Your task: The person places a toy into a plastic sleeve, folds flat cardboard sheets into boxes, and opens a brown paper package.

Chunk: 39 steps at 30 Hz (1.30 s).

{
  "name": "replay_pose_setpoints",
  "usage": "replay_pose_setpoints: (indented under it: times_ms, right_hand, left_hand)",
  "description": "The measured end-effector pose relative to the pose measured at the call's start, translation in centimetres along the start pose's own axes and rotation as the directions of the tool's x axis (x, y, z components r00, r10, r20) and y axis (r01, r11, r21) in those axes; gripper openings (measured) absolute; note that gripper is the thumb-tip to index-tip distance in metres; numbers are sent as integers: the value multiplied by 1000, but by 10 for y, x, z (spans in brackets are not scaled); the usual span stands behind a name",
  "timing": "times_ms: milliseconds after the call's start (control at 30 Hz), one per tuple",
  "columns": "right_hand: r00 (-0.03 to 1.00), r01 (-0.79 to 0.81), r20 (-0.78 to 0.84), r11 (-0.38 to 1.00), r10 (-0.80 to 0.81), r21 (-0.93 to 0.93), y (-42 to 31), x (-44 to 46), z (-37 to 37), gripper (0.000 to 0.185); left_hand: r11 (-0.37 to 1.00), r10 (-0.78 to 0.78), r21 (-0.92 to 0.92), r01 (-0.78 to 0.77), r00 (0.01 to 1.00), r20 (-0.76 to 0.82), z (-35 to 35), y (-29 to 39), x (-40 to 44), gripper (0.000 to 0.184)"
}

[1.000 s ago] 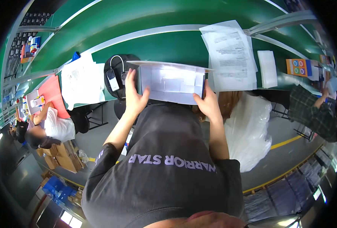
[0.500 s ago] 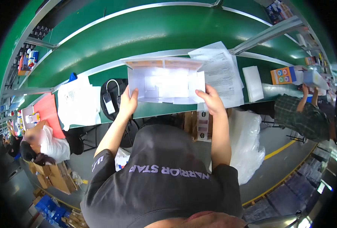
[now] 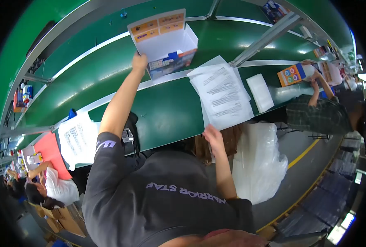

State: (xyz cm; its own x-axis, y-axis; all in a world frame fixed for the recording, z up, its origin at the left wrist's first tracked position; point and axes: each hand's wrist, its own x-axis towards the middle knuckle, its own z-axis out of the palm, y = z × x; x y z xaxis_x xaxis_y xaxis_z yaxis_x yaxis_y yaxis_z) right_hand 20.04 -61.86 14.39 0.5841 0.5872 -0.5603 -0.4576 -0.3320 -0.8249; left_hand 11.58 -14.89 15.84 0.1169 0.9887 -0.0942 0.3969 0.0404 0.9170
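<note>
An open cardboard box [image 3: 172,64] is raised at the back of the green table, before the green shelf. Its inside is white, its lifted lid carries orange picture panels, and its front is printed dark and colourful. My left hand [image 3: 140,61] is closed on the box's left side, the arm stretched far forward. Close to the table's front edge is my right hand [image 3: 214,139], its fingers loosely bent and apart, holding nothing I can see. Beside its fingertips lies the lower corner of a stack of printed sheets [image 3: 222,94].
A white folded pack [image 3: 260,93] lies right of the sheets. Further right, a person handles an orange and blue box [image 3: 291,75]. At left are more papers [image 3: 76,138], a red sheet [image 3: 53,156] and another person. A black bag [image 3: 131,133] and plastic wrap [image 3: 255,164] are near my body.
The box has gone from both hands at the table's middle to my left hand alone, up and forward. My right hand has let go and dropped back toward the table edge.
</note>
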Motion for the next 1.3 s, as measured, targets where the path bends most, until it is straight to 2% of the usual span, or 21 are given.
replay_pose_setpoints:
  times_ms: [67, 100, 133, 200, 267, 367, 433, 500, 533, 567, 600, 667, 733, 767, 833, 900, 1000, 1133, 1200, 1267, 1300]
  right_hand:
    - [997, -51, -67, 993, 44, -104, 47, -9, -24, 51]
    - [991, -86, -113, 995, 78, -60, 65, -17, -31, 50]
    - [981, -118, -154, 993, 115, -14, 82, -25, -36, 50]
    - [955, -227, -207, 973, 213, -48, 114, -37, -48, 50]
    - [954, -208, -221, 978, 202, -3, 150, -45, -55, 50]
    - [911, -327, -255, 944, 325, 33, 148, -56, -45, 48]
    - [921, -314, -236, 949, 311, 26, 148, -50, -39, 46]
    - [933, -297, -211, 955, 292, 10, 134, -40, -30, 45]
    - [948, -254, -203, 967, 244, -24, 121, -31, -25, 43]
    - [961, -210, -194, 976, 196, -56, 108, -23, -18, 42]
    - [974, -88, -215, 992, 67, -92, 101, -12, -10, 37]
    - [992, 2, -127, 991, -20, -135, 87, 22, -7, 34]
    - [983, 166, -50, 967, -178, -191, 55, 49, 2, 39]
    - [972, 201, -83, 959, -221, -202, 40, 66, 7, 39]
    - [930, 312, -121, 918, -348, -245, -1, 98, 18, 43]
    - [882, 412, -145, 882, -449, -230, -65, 102, 38, 50]
    - [809, 533, -151, 817, -569, -221, -122, 143, 61, 64]
    - [738, 583, -111, 710, -666, -395, -181, 193, 98, 75]
    - [705, 605, -115, 678, -700, -418, -191, 222, 113, 68]
    - [824, 453, -30, 689, -566, -566, -198, 236, 123, 52]
    - [724, 511, -41, 575, -689, -639, -188, 240, 133, 39]
  left_hand:
    - [997, 55, -57, -57, 998, -27, 20, -2, 32, 42]
    - [999, -8, 37, 10, 999, -37, 25, 5, 41, 43]
    - [999, -2, 42, 3, 1000, -23, 31, 0, 55, 43]
    - [975, 65, 205, -84, 993, 101, 41, -16, 83, 45]
    - [976, 56, 200, -80, 991, 125, 42, -5, 81, 48]
    - [977, 68, 185, -104, 979, 192, 36, 7, 67, 55]
    - [974, 94, 177, -139, 966, 241, 38, 4, 67, 61]
    - [908, 73, 364, -207, 934, 348, 37, 11, 62, 70]
    - [974, -60, 224, -22, 935, 351, 34, 24, 45, 75]
    - [975, -58, 221, -21, 936, 346, 42, 15, 50, 75]
    - [976, 17, 201, -85, 947, 320, 58, -5, 62, 76]
    - [941, 179, 237, -243, 949, 260, 67, -8, 59, 76]
    - [932, 180, 274, -237, 960, 215, 69, -1, 48, 75]
    - [921, 181, 315, -231, 967, 178, 69, 4, 39, 74]
    - [937, 240, 234, -259, 965, 107, 60, 16, 18, 71]
    - [914, 376, 141, -381, 924, 65, 62, 2, 20, 70]
    - [914, 323, 222, -340, 940, 113, 38, 3, 10, 65]
    - [920, 326, 192, -342, 939, 110, -3, 19, -20, 63]
    - [931, 302, 159, -328, 938, 171, -20, 19, -28, 61]
    - [933, 279, 187, -309, 946, 167, -33, 20, -39, 60]
    - [931, 262, 212, -297, 949, 176, -38, 18, -41, 59]
